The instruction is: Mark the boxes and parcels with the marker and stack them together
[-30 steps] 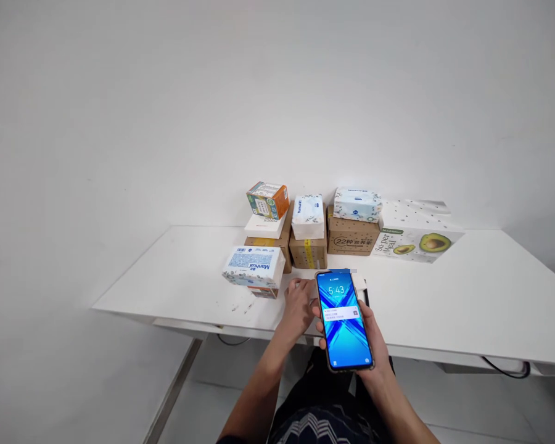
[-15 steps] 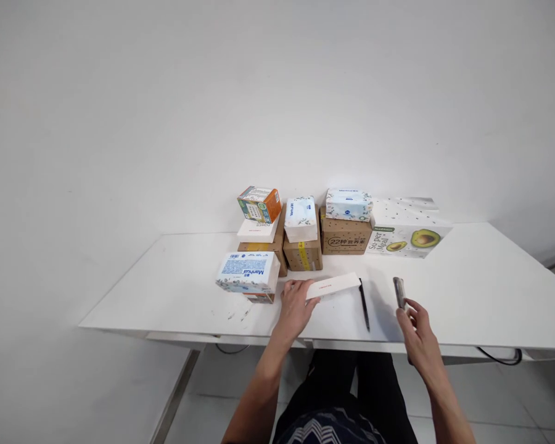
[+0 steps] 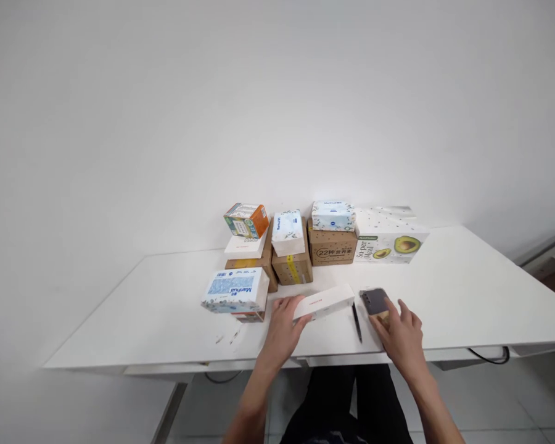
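My left hand is closed on the left end of a long, slim white box with small red print. The box's far end points right. My right hand is at a phone that lies back side up at the table's surface. Its thumb and forefinger touch the phone, and the other fingers are spread off it. Between the slim box and the phone lies a black pen.
Left of my left hand, a Manhua tissue pack rests on a small box. Behind stand brown cartons with tissue packs on top, an orange-green box on a white box, and an avocado-printed carton. The white table meets the wall.
My right hand has moved left and brought the phone from upright on edge to lying flat beside the pen. My left hand keeps its hold on the slim box. The view has shifted slightly.
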`<action>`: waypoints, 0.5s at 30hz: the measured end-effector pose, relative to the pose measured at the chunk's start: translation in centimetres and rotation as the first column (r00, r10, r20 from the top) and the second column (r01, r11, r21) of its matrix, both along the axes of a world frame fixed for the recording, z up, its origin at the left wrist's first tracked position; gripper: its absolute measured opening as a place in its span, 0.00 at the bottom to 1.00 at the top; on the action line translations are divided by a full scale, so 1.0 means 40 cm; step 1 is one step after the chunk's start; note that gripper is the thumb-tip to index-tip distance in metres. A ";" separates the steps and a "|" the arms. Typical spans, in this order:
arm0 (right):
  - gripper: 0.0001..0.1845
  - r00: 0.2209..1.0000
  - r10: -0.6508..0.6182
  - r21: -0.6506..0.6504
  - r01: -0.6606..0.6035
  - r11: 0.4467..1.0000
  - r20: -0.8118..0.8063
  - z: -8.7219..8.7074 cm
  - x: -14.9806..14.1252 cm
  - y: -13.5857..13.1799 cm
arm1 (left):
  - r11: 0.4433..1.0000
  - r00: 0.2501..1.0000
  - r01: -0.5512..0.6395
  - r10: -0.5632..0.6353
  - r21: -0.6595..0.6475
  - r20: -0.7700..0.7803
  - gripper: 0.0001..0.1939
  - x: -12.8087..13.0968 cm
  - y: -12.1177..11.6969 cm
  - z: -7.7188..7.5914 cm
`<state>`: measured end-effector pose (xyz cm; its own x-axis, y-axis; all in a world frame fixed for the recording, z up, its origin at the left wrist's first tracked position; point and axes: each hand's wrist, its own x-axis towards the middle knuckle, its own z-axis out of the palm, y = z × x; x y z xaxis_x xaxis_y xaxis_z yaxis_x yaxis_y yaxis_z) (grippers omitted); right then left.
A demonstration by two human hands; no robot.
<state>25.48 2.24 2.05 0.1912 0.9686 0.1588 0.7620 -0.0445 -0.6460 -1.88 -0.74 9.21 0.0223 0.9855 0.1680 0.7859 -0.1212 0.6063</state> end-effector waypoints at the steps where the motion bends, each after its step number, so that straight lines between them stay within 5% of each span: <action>1: 0.33 0.982 0.084 -0.009 -0.087 0.996 -0.170 0.024 0.017 -0.009 | 0.999 0.999 0.034 -0.034 -0.013 0.039 0.17 0.002 -0.008 0.016; 4: 0.37 0.743 0.261 -0.046 -0.365 0.930 -0.616 0.094 0.064 -0.048 | 0.978 0.970 0.189 -0.170 -0.094 0.175 0.17 0.016 -0.028 0.064; 6: 0.35 0.631 0.282 -0.052 -0.456 0.889 -0.722 0.122 0.089 -0.082 | 0.947 0.937 0.289 -0.249 -0.143 0.247 0.18 0.035 -0.034 0.087; 12: 0.24 0.804 0.216 -0.062 -0.299 0.952 -0.555 0.121 0.154 -0.178 | 0.857 0.868 0.476 -0.422 -0.197 0.262 0.18 0.124 -0.019 0.091; 15: 0.24 0.838 0.116 -0.076 -0.184 0.980 -0.533 0.128 0.210 -0.203 | 0.868 0.862 0.487 -0.459 -0.098 0.215 0.23 0.154 -0.011 0.068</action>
<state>33.90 -5.90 7.16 0.0632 0.9971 -0.0414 0.3153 -0.0593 -0.9471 4.29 -1.16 11.92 0.4754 0.8769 0.0713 0.5325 -0.3513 0.7700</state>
